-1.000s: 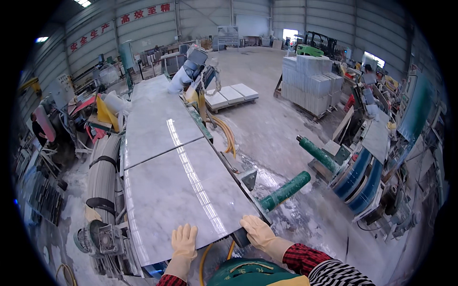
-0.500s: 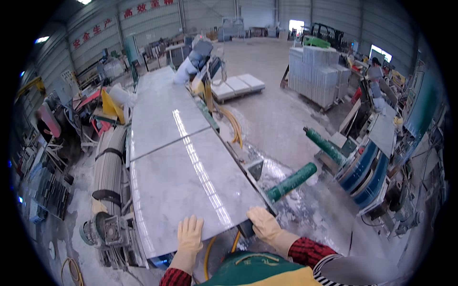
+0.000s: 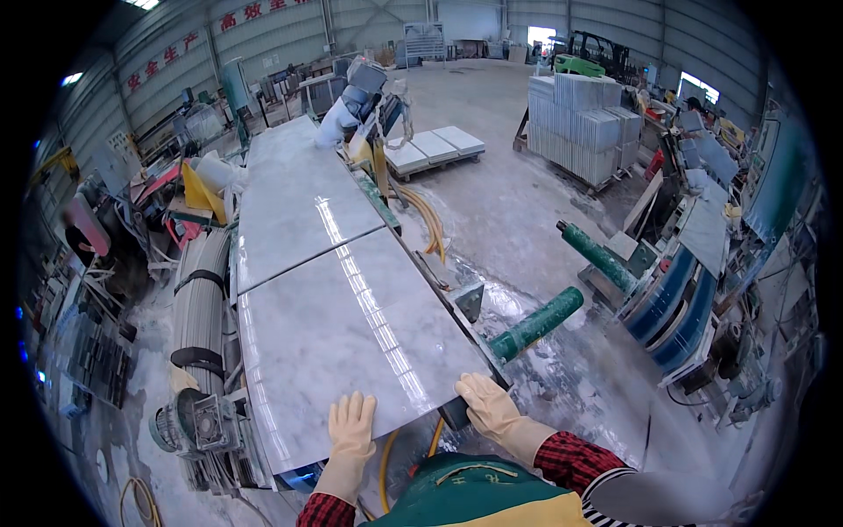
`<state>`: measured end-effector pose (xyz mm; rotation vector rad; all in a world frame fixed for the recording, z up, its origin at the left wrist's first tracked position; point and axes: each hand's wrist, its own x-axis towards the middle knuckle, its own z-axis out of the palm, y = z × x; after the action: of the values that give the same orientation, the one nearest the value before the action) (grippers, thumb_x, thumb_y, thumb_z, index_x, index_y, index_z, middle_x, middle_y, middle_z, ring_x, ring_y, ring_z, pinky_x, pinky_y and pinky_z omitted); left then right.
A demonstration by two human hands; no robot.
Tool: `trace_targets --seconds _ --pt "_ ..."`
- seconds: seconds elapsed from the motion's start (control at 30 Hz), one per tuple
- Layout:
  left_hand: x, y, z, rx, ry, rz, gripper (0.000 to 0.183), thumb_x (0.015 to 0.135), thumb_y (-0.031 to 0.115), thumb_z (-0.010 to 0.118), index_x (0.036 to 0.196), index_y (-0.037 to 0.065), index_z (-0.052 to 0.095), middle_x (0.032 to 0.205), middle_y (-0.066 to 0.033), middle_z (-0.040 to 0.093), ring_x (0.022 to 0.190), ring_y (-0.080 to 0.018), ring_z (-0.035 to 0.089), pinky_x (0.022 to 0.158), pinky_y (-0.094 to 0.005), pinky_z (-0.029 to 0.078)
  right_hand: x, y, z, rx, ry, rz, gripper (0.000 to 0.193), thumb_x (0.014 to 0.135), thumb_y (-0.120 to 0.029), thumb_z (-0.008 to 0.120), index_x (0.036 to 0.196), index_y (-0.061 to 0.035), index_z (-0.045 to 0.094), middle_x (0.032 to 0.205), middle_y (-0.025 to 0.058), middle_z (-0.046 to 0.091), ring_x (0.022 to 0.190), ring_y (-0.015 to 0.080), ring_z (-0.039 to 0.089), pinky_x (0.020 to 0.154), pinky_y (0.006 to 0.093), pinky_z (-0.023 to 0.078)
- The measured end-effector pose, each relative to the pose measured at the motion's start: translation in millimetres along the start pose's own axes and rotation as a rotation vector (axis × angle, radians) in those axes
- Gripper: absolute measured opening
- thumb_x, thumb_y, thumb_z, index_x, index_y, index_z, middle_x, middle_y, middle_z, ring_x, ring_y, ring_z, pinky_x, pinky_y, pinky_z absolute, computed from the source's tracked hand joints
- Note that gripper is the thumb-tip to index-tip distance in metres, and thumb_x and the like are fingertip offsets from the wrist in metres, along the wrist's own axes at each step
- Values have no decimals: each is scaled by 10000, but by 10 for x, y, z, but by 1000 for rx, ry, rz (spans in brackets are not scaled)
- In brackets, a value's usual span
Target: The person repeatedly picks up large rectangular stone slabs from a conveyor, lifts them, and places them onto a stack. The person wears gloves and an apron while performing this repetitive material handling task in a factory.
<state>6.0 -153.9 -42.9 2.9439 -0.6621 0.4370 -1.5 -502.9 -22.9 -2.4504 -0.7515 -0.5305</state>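
Note:
A polished pale grey marble slab lies flat on a long machine bed before me. A second slab lies beyond it, with a thin dark seam between the two. My left hand, in a cream rubber glove, rests on the near edge of the closer slab, its fingers stretched out flat on top. At that slab's near right corner is my right hand, gloved alike, with bent fingers closed over the edge. Its fingertips are partly hidden.
Green rollers jut out on the right. A ribbed roll and a motor flank the bed's left side. Yellow hoses lie on the wet floor. Farther off are stacked slabs and a pallet of slabs.
The view has shifted slightly. Both hands stay at the same places on the slab's near edge and corner, and the slabs show no clear movement.

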Motion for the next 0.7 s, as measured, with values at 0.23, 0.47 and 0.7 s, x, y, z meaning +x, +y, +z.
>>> trace_targets --seconds 0.23,0.47,0.7 --pt "69 48 -193 3 -37 -10 883 586 118 832 1426 184 568 1488 -123 556 1379 -391 506 1153 -583 380 4 -19 2 0 9 10 338 831 -24 522 1168 -38 549 1069 181 557 1032 391 573 941 462 479" --pt "-62 29 0 5 -67 -12 970 607 116 827 1518 164 498 1559 -143 487 1446 -412 444 1201 -599 339 -106 -56 30 -65 52 6 453 808 -29 557 1260 -9 555 1212 214 595 1129 416 582 1033 472 473" --pt "-15 82 -108 -51 -71 -2 963 583 98 838 1491 140 519 1544 -161 494 1432 -420 450 1180 -591 354 -151 -63 -17 40 -67 75 506 791 -5 592 1291 -4 518 1233 243 569 1145 467 558 1042 527 454"
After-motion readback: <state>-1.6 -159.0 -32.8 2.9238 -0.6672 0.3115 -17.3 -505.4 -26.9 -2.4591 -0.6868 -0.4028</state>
